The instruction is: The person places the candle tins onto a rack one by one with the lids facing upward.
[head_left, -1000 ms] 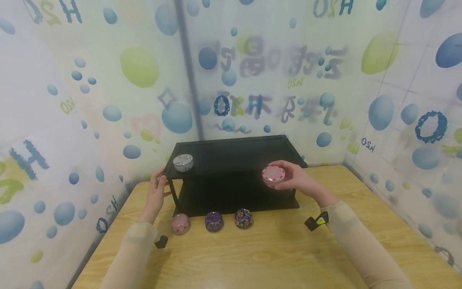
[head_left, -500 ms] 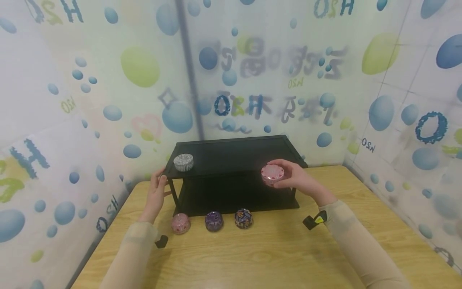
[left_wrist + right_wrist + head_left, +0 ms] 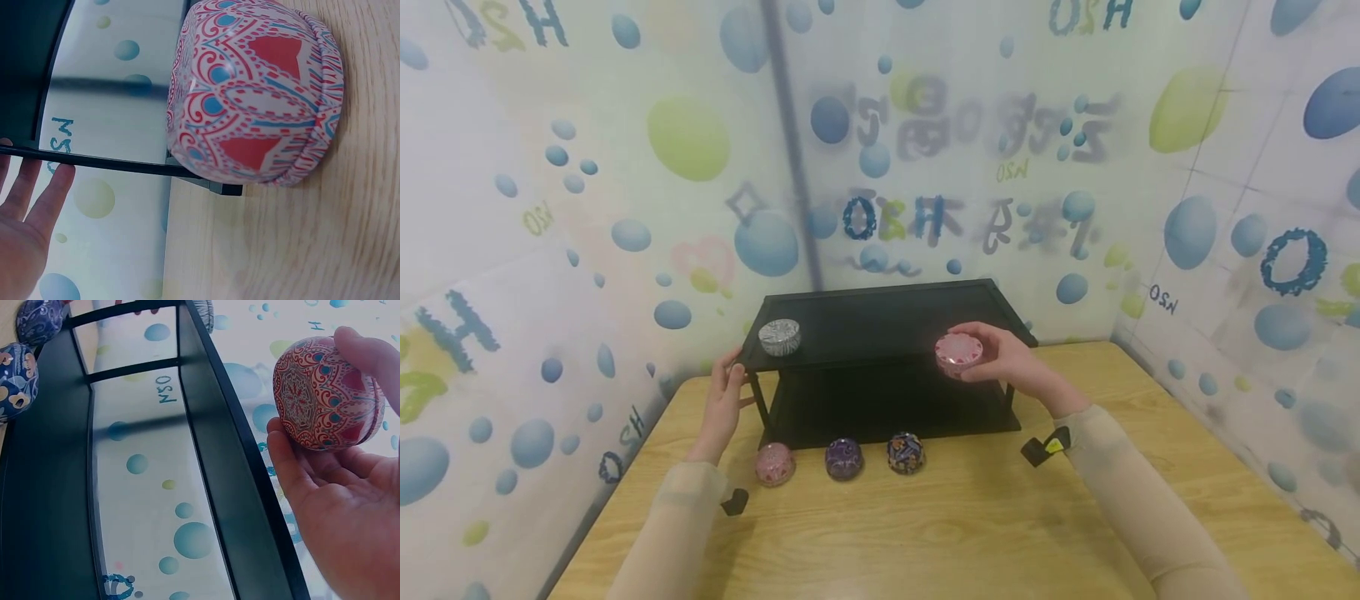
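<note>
My right hand (image 3: 1011,367) grips a round pink patterned tin (image 3: 958,355) between thumb and fingers, over the front edge of a black two-tier shelf (image 3: 880,325). In the right wrist view the tin (image 3: 325,394) is tipped, its patterned base showing, beyond the shelf's upper board. My left hand (image 3: 722,408) touches the shelf's upper left corner. In the left wrist view its fingers (image 3: 47,203) lie straight against the thin black bar. A silver-and-black patterned tin (image 3: 780,337) stands on the top tier at the left.
In front of the shelf, on the wooden table (image 3: 880,533), a row holds a pink tin (image 3: 775,464), a purple tin (image 3: 844,459) and a dark floral tin (image 3: 906,453). A bubble-printed curtain (image 3: 887,150) hangs close behind the shelf.
My right hand has moved slightly left and up with the pink tin, toward the shelf's top tier. The left hand stays at the corner, and the other tins have not moved.
</note>
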A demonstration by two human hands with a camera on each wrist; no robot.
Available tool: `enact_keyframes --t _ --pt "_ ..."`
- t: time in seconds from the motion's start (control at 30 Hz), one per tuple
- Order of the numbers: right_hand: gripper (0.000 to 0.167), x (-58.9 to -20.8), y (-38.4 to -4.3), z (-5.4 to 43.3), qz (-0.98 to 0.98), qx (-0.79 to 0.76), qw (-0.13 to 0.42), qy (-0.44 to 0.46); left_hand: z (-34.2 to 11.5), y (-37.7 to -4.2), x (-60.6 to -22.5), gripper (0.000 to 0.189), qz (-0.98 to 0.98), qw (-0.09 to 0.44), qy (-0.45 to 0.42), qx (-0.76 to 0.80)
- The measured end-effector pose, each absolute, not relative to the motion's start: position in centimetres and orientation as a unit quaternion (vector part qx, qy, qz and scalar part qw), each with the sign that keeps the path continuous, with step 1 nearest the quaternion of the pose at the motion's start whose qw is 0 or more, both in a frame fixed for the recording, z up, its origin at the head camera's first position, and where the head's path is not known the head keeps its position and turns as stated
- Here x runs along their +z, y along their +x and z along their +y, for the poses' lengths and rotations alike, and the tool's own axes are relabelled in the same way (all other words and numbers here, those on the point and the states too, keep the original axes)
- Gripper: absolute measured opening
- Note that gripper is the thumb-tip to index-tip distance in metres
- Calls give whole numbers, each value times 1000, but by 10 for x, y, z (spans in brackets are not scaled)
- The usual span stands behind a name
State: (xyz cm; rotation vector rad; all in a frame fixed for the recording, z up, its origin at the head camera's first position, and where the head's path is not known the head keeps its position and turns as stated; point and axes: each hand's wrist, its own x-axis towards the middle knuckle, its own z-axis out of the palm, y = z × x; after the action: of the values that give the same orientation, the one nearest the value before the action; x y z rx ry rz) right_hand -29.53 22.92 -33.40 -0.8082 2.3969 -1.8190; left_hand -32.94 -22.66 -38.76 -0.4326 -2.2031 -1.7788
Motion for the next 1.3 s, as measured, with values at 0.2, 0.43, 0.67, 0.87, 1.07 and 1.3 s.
enact_keyframes --t 0.2,0.43,0.67,0.87,1.07,1.3 --pt "65 -331 -301 226 760 -593 21 -266 -228 -327 -387 50 -761 133 -144 -618" --pt "64 -329 -305 223 770 -581 14 -263 -228 -327 -388 50 -761 134 -147 -618" --pt "63 -327 -308 220 772 -578 8 -265 -228 -327 -388 49 -763 136 -147 -615" --pt "63 -323 -310 218 764 -586 14 -269 -228 -328 -386 49 -762 135 -148 -615" --pt "63 -319 -311 216 759 -591 16 -271 -227 -330 -386 49 -756 139 -155 -620" --pt "62 -318 -316 215 758 -591 18 -276 -226 -327 -385 48 -761 131 -145 -619"
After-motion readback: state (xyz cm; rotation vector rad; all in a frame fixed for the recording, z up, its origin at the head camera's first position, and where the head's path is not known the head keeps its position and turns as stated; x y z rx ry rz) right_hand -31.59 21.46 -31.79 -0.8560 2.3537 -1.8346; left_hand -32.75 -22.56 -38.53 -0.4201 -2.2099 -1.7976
